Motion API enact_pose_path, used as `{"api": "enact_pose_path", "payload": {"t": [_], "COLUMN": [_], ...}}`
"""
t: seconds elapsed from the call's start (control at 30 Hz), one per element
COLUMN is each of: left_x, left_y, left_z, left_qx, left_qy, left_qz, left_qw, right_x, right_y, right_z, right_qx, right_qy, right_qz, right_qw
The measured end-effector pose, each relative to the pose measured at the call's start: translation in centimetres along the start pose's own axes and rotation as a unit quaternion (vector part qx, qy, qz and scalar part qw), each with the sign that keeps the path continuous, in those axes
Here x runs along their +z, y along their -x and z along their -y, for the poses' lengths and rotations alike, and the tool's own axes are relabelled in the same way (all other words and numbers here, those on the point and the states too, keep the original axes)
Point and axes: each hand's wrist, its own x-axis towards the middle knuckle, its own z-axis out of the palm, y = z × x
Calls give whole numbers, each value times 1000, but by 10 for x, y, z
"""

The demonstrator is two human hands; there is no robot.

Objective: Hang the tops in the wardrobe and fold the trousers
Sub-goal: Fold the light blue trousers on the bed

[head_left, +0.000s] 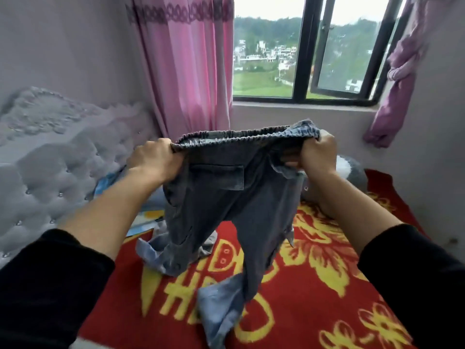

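Note:
A pair of dark grey-blue jeans [226,210] with an elastic waistband hangs in front of me above the bed. My left hand [154,157] grips the left end of the waistband, and my right hand [318,152] grips the right end. The waistband is stretched level between them. Both legs dangle down, and their pale, turned-up cuffs rest crumpled on the red blanket [314,285]. A back pocket faces me. No tops and no wardrobe are in view.
The red blanket with yellow flowers covers the bed. A tufted grey headboard [50,172] stands at the left. Light blue fabric [108,182] lies behind the jeans, a grey plush item [352,170] at the right. Pink curtains [186,66] flank the window [302,59].

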Motion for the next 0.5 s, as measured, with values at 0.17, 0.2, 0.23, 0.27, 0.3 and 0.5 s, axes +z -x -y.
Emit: {"api": "enact_pose_path", "payload": {"t": [0.17, 0.2, 0.23, 0.27, 0.3, 0.5], "left_x": [-41, -45, -49, -51, -52, -10], "left_y": [-6, -7, -9, -14, -21, -63], "left_z": [-36, -43, -48, -53, -56, -93], "left_qx": [-47, -39, -23, -7, 1, -72], "left_qy": [458, 533, 574, 593, 605, 659], "left_qz": [-59, -91, -119, -138, -151, 17], "left_qw": [886, 840, 810, 793, 782, 749], "right_x": [-21, -24, -28, -32, -36, -53], "right_y": [22, 25, 22, 18, 14, -42], "right_z": [62, 71, 77, 82, 87, 57], "right_qx": [-223, -263, -292, -308, -313, -186], "right_qy": [0, -8, -10, -7, 1, 206], "right_qz": [-124, -131, -143, -153, -163, -126], "right_qw": [967, 956, 946, 939, 936, 952]}}
